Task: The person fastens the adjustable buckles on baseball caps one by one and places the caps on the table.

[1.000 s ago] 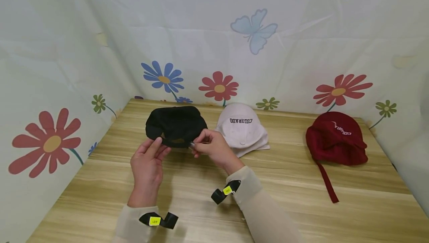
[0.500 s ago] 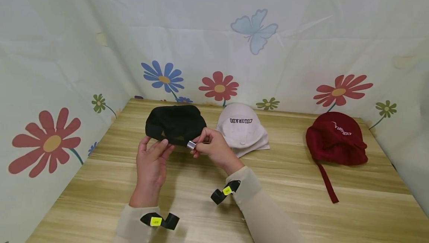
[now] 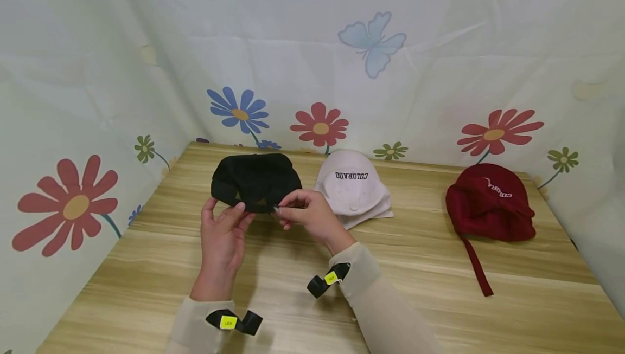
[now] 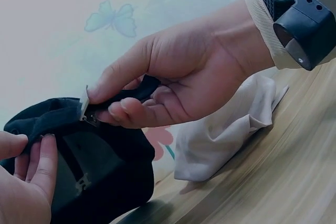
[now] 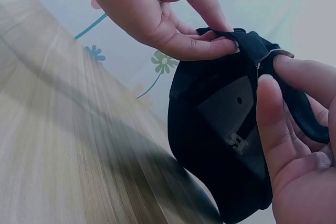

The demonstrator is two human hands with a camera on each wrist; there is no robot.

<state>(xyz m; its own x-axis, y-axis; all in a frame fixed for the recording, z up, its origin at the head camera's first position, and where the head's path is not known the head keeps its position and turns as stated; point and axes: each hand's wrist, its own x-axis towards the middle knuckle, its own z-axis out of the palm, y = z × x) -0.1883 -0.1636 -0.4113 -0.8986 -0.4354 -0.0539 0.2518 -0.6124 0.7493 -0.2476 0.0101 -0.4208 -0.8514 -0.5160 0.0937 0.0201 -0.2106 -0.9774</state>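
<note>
A black baseball cap (image 3: 259,178) is held between both hands with its back strap toward me. My left hand (image 3: 222,240) pinches the strap band with thumb and fingers at the cap's lower left edge. At the strap's right end, my right hand (image 3: 312,216) pinches the small metal buckle (image 4: 85,103). In the right wrist view the buckle's flap stands tilted up from the strap under the right thumb. The loose end of the black strap (image 5: 304,111) runs from the buckle into the right hand's curled fingers. Part of the cap's interior shows through the opening above the strap.
A pale cap (image 3: 349,183) lettered COLORADO sits just right of the black one. Farther right lies a dark red cap (image 3: 488,202), its strap (image 3: 476,267) trailing over the wooden table (image 3: 415,300). A flower-printed curtain (image 3: 273,29) borders the table's back and sides.
The buckle's silver face showed half a second ago and now shows only narrowly in the head view. My left hand has shifted slightly right along the strap; the other caps stayed put.
</note>
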